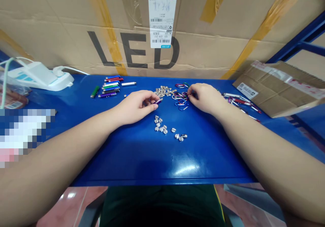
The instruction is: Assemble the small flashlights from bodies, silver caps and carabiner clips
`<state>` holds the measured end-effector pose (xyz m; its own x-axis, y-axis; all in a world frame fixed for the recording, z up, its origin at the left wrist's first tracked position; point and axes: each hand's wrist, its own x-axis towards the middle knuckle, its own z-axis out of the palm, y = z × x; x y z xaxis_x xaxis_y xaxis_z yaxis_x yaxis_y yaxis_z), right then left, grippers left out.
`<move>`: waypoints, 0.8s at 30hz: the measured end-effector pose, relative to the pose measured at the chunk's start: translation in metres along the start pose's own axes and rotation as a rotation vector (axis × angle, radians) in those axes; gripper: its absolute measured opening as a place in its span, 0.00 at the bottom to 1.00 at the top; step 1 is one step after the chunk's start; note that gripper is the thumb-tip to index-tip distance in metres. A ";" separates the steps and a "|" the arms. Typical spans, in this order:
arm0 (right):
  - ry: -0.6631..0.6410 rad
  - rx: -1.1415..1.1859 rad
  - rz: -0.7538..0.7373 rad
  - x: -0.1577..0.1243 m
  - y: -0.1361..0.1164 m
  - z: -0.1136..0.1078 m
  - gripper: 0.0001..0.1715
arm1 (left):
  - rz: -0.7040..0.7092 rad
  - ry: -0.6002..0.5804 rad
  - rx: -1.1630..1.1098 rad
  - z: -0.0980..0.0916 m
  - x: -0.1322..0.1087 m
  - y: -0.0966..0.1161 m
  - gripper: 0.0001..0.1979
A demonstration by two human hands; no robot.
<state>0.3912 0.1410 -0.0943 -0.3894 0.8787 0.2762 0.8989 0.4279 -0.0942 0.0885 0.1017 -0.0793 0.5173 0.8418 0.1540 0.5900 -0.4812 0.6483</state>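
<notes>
My left hand [136, 106] rests on the blue table [142, 159] with its fingers closed round a small purple flashlight [158, 101], whose tip pokes out on the right. My right hand [204, 97] lies curled over a heap of coloured carabiner clips [180, 100], pinching one at the heap's right edge. Behind and between the hands sits a pile of button batteries [164, 91]. In front of them lie several small silver screw caps [160, 124].
A row of finished coloured flashlights [111, 85] and a green one [94, 91] lie at the back left. More flashlights with clips [242, 102] lie to the right, next to a flat cardboard piece [276, 88]. A white power strip [40, 75] sits far left. A large cardboard box [142, 27] walls the back.
</notes>
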 end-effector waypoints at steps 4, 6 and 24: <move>0.028 0.060 0.009 0.003 0.005 0.001 0.05 | 0.003 0.013 -0.025 0.002 0.000 -0.001 0.19; 0.065 0.106 0.020 0.004 0.006 0.002 0.08 | 0.016 0.017 -0.030 0.002 0.001 -0.001 0.18; 0.005 1.371 0.409 -0.010 -0.028 -0.022 0.26 | 0.034 0.010 -0.138 0.006 -0.001 0.003 0.18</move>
<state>0.3744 0.1158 -0.0732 -0.1516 0.9884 0.0077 0.0437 0.0145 -0.9989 0.0931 0.0979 -0.0820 0.5294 0.8281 0.1845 0.4810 -0.4721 0.7388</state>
